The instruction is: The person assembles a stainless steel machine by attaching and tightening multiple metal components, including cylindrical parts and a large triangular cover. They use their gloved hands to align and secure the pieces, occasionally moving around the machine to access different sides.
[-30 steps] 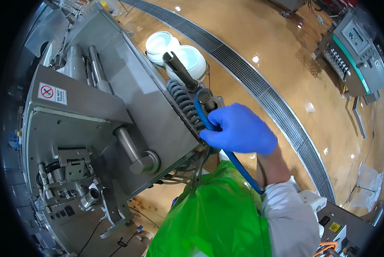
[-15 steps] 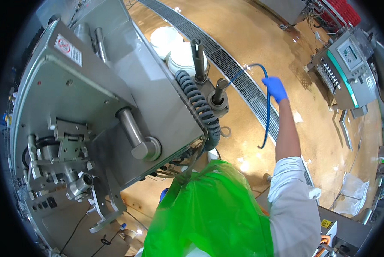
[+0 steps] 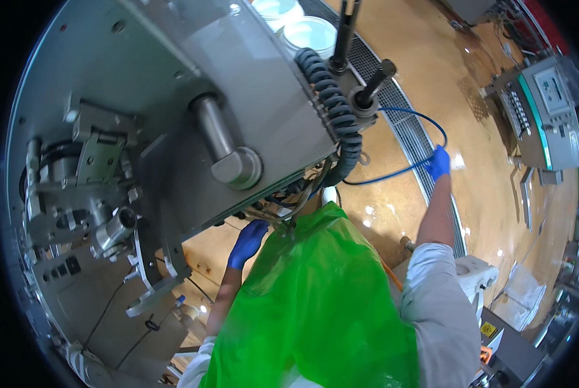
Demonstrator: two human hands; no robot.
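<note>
My right hand (image 3: 439, 163), in a blue glove, is closed round a thin blue hose (image 3: 388, 174). The hose arcs from behind the machine's post to this hand, then runs back left toward the machine's lower corner. My left hand (image 3: 247, 243), also gloved in blue, is low beside my green apron (image 3: 315, 291), close to the cables (image 3: 302, 204) under the machine's edge. Its fingers look stretched out and I see nothing held in them. A large grey metal machine (image 3: 263, 84) fills the left side, with a thick coiled dark hose (image 3: 331, 97) at its corner.
Two white buckets (image 3: 312, 33) stand behind the machine. A floor drain grating (image 3: 409, 132) crosses the tan floor (image 3: 477, 194). At right stands a control panel (image 3: 551, 90) with a green stripe. A clear plastic bag (image 3: 522, 294) lies at lower right.
My view has shifted, and the machine shows larger. My right hand has moved lower and a little right, with the hose now in a wide loop. My left hand has come into fuller view.
</note>
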